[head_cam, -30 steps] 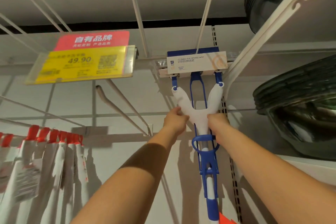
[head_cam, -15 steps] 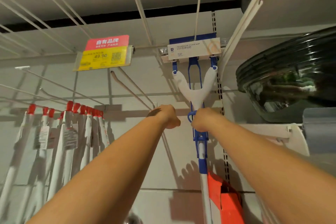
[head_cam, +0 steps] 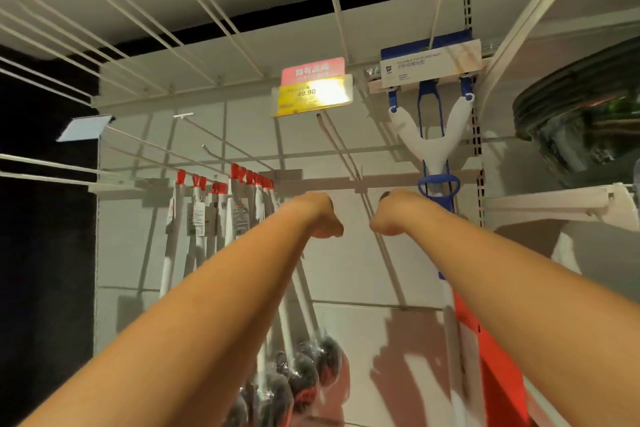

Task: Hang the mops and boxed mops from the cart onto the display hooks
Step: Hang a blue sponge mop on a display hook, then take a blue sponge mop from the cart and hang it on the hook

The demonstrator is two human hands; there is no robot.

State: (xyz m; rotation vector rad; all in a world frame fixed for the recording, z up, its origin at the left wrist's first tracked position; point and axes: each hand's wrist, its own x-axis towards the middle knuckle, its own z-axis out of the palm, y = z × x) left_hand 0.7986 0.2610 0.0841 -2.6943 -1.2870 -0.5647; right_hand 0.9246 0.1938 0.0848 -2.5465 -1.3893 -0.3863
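Observation:
A blue and white sponge mop [head_cam: 431,148] hangs head-up from a hook at the upper right, with its white label card [head_cam: 429,63] at the top and its handle running down behind my right forearm. My left hand [head_cam: 321,218] and my right hand [head_cam: 388,215] are raised side by side to the left of the mop, below its white fork. Neither hand touches it. Both hands bend down at the wrist with loosely curled fingers and hold nothing.
An empty hook [head_cam: 337,146] juts out under the yellow and red price tag [head_cam: 312,93]. Several red-capped white mops [head_cam: 221,204] hang in a row at the left. Black pans [head_cam: 581,121] fill the shelf at the right. Long wire hooks reach overhead.
Both hands have let go of the sponge mop and dropped down and left of it. The mop now hangs on its own. The view has pulled back and turned left.

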